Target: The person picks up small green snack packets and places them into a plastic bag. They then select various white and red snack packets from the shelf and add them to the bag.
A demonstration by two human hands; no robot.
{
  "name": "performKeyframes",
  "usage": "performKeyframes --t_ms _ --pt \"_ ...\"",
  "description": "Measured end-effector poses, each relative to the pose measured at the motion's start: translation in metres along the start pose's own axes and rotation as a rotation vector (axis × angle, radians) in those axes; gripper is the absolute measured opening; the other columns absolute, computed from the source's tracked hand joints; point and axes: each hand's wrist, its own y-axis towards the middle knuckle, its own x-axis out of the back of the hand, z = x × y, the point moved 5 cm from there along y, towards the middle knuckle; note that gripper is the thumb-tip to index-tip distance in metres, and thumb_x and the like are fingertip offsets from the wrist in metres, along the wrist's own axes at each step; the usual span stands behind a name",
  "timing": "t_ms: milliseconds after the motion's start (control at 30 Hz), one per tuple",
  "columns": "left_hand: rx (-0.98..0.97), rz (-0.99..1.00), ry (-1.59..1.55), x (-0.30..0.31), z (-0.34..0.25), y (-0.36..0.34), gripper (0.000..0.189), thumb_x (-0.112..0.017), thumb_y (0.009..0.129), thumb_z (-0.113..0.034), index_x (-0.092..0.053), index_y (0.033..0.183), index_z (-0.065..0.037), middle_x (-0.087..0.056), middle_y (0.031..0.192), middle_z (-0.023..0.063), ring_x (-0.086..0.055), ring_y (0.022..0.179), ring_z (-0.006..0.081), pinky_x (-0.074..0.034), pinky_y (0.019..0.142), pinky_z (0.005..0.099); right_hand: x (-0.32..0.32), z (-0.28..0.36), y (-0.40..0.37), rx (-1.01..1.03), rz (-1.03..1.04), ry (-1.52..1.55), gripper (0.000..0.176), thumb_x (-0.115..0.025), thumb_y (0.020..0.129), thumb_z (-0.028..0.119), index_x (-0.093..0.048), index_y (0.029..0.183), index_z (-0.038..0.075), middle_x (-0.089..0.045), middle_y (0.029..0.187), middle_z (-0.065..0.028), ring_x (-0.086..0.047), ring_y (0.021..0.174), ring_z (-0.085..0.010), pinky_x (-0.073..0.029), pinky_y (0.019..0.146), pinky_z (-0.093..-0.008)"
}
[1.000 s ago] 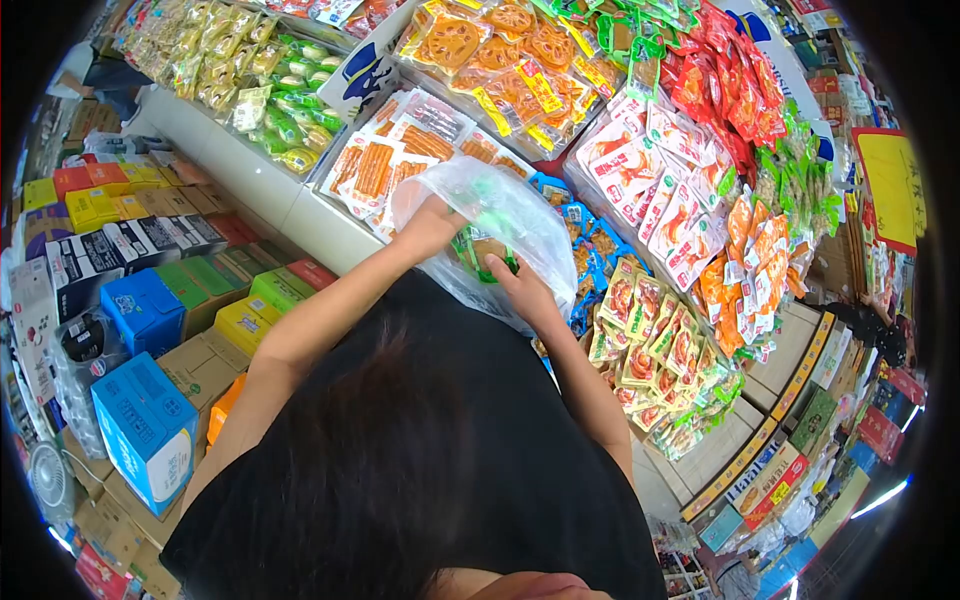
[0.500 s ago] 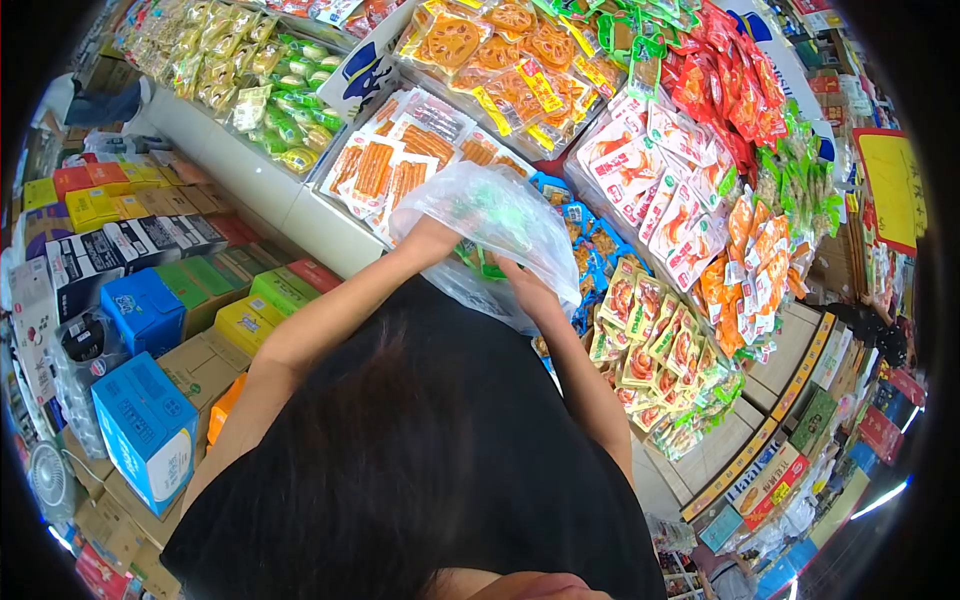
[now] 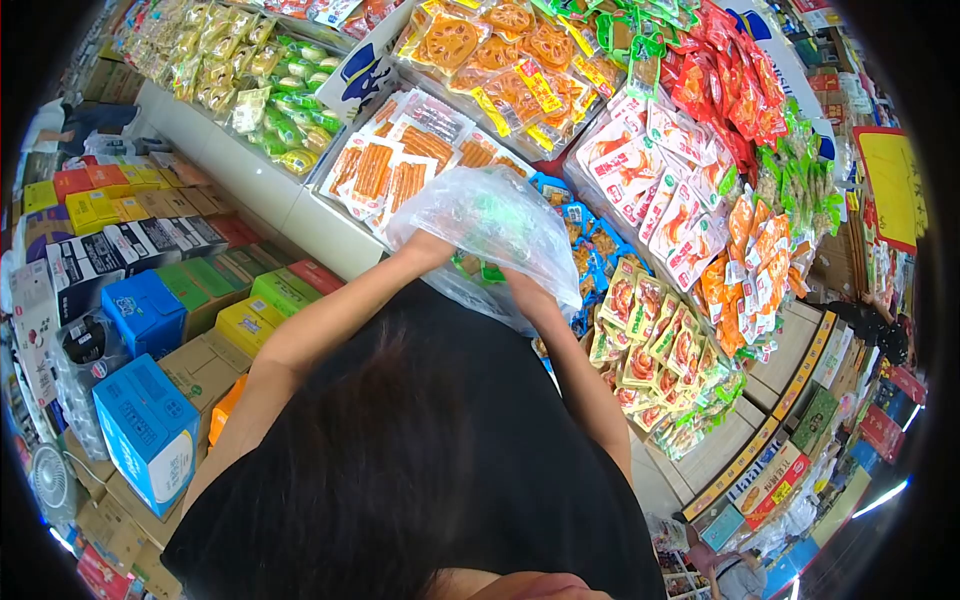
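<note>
A translucent plastic bag [image 3: 490, 215] with green packets inside lies in front of my body, against the snack display. My left hand [image 3: 430, 250] reaches into the bag's left side, its fingers covered by the plastic. At the right side of the bag's mouth is my right hand [image 3: 523, 290], with its fingertips hidden under the film. Between the two hands a green packet [image 3: 490, 271] shows. Flat packs of orange-brown sticks [image 3: 375, 172] lie just beyond my left hand, and blue packets [image 3: 598, 245] lie to the right of the bag.
Bins of red-and-white packets [image 3: 650, 170], lotus-slice packs [image 3: 520, 60] and beige packets [image 3: 650, 330] surround the bag. Stacked cartons [image 3: 145, 430] and a small fan [image 3: 52, 478] stand at the left. Another person [image 3: 740, 578] appears at the lower right.
My right hand has moved slightly further under the plastic, so less of its fingers shows. The bag's film has shifted a little. Another person has come further into view at the lower right.
</note>
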Motion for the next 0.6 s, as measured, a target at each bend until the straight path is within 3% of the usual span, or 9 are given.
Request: performKeyframes --t_ms 133,267,400,467,600 --pt "-0.023 0.010 -0.005 -0.001 -0.007 -0.001 0.042 -0.059 0.089 -0.020 -0.048 0.126 -0.003 -0.053 0.123 0.0136 -0.050 0.113 0.0229 -0.040 0.096 0.0351 0.000 -0.001 -0.001 0.030 0.015 -0.012 0.051 -0.055 0.089 0.037 -0.050 0.128 0.005 -0.048 0.131 -0.0197 -0.042 0.123 -0.0343 -0.029 0.105 -0.0414" --pt "0.004 0.026 -0.073 0.000 -0.020 -0.005 0.040 -0.057 0.088 -0.025 -0.053 0.120 -0.001 -0.056 0.119 0.0166 -0.052 0.112 0.0277 -0.040 0.096 0.0376 0.000 0.000 -0.002 0.012 -0.011 -0.016 0.050 -0.055 0.089 0.036 -0.050 0.127 0.005 -0.049 0.130 -0.0199 -0.042 0.123 -0.0344 -0.030 0.104 -0.0408" --pt "-0.022 -0.012 -0.018 0.000 -0.011 -0.005 0.040 -0.058 0.088 -0.025 -0.053 0.120 -0.001 -0.056 0.119 0.0167 -0.052 0.112 0.0277 -0.040 0.096 0.0375 -0.002 0.005 -0.003 0.037 0.003 0.006 0.049 -0.056 0.089 0.035 -0.051 0.127 0.004 -0.049 0.129 -0.0195 -0.043 0.122 -0.0338 -0.030 0.104 -0.0402" --pt "0.018 0.074 -0.030 -0.003 -0.008 -0.005 0.047 -0.060 0.089 -0.025 -0.046 0.128 -0.002 -0.050 0.127 0.0142 -0.047 0.117 0.0243 -0.038 0.099 0.0362 -0.001 0.008 -0.003 0.048 -0.006 -0.011 0.049 -0.056 0.089 0.034 -0.051 0.127 0.004 -0.050 0.129 -0.0191 -0.043 0.122 -0.0334 -0.030 0.104 -0.0401" --pt "0.007 0.085 -0.014 -0.002 -0.013 -0.005 0.049 -0.061 0.088 -0.026 -0.046 0.128 -0.002 -0.050 0.127 0.0144 -0.047 0.117 0.0249 -0.037 0.100 0.0366 -0.002 0.008 -0.003 0.080 0.027 0.014 0.048 -0.057 0.088 0.034 -0.051 0.127 0.005 -0.050 0.130 -0.0179 -0.043 0.123 -0.0321 -0.030 0.105 -0.0398"
